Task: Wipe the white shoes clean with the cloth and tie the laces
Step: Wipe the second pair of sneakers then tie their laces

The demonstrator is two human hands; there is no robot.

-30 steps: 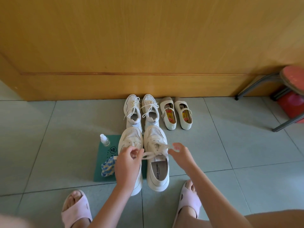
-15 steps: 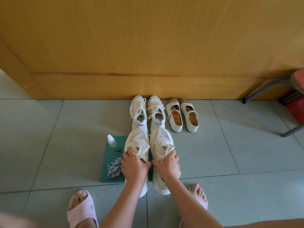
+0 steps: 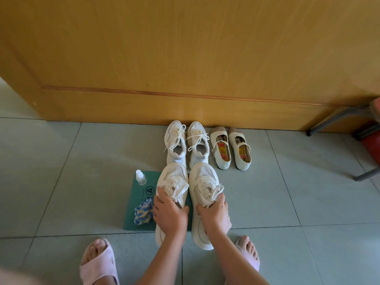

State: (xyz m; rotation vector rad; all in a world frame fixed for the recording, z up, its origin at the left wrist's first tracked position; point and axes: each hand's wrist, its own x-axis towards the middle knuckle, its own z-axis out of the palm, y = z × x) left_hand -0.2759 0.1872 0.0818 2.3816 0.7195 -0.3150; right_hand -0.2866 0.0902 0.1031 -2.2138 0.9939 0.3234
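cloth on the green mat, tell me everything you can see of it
The cloth is small soft-looking fabric, blue and pale yellow, crumpled into a loose bunch. It lies on the near part of the green mat, nearer than the spray bottle. Nobody holds it; its right edge lies beside the left hand, contact unclear.

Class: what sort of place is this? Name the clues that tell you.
Probably indoors at home, by a doorway: a tiled floor, a wooden door, and pairs of shoes lined up against it.
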